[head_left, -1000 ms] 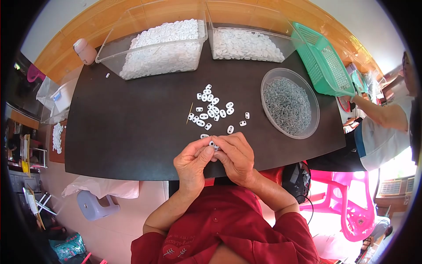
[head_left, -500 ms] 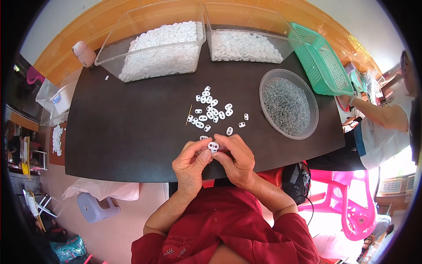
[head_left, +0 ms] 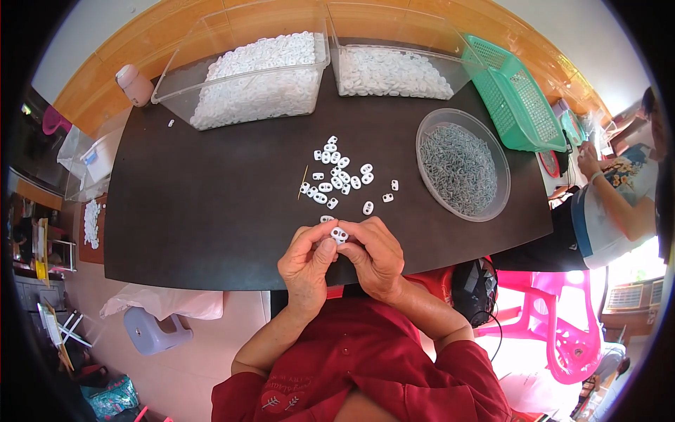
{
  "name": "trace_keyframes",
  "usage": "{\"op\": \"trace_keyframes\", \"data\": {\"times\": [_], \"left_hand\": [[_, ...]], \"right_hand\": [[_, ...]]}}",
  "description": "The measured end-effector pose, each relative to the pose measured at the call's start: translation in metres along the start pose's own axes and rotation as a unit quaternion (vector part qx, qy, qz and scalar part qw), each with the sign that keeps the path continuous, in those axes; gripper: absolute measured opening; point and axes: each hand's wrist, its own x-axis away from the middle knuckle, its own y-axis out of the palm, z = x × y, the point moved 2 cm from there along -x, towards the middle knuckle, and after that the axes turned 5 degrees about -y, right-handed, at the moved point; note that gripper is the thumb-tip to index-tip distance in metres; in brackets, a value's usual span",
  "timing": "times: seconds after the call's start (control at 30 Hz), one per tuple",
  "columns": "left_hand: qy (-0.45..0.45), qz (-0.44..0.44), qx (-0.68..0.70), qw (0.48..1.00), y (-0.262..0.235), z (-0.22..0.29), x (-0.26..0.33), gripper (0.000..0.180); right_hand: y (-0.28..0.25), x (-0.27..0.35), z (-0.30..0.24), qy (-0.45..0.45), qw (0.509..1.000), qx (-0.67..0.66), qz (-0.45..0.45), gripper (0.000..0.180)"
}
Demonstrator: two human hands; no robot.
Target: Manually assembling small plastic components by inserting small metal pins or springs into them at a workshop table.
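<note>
- White two-hole plastic piece (head_left: 339, 234): pinched between the fingers of the left hand (head_left: 306, 261) and right hand (head_left: 375, 254), held above the near edge of the dark surface (head_left: 211, 211).
- Fingers of both hands are closed on the piece from either side.
- Advice: keep the grip on the rim, so both holes stay uncovered and facing up.
- Appearance: small, white, oblong, two dark holes side by side; matches the loose pieces (head_left: 337, 176) lying on the surface beyond.

Left hand (head_left: 307, 261) and right hand (head_left: 375, 254) pinch a white plastic piece (head_left: 339, 234).
</note>
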Motion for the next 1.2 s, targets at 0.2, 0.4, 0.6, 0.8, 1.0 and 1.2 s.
{"op": "trace_keyframes", "data": {"times": [0.2, 0.4, 0.6, 0.8, 1.0, 1.2], "left_hand": [[0.003, 0.005, 0.019, 1.0, 0.0, -0.005, 0.002, 0.022], [0.075, 0.021, -0.062, 0.995, 0.001, -0.008, 0.006, 0.02], [0.1, 0.042, -0.088, 0.99, 0.002, -0.009, 0.007, 0.019], [0.093, 0.044, -0.073, 0.992, 0.002, -0.009, 0.008, 0.019], [0.099, 0.053, -0.08, 0.99, 0.001, -0.012, 0.011, 0.019], [0.13, 0.063, -0.107, 0.984, 0.0, -0.012, 0.011, 0.019]], "right_hand": [[0.002, 0.001, -0.001, -0.036, 0.999, 0.023, 0.018, 0.03], [0.007, 0.005, -0.005, -0.021, 0.999, 0.018, 0.03, 0.027], [0.011, 0.008, -0.005, -0.018, 0.999, 0.022, 0.033, 0.025], [0.015, 0.008, -0.007, -0.02, 0.998, 0.027, 0.044, 0.023], [0.016, 0.007, -0.009, -0.042, 0.998, 0.033, 0.043, 0.021], [0.017, 0.007, -0.008, -0.054, 0.997, 0.029, 0.041, 0.02]]}}
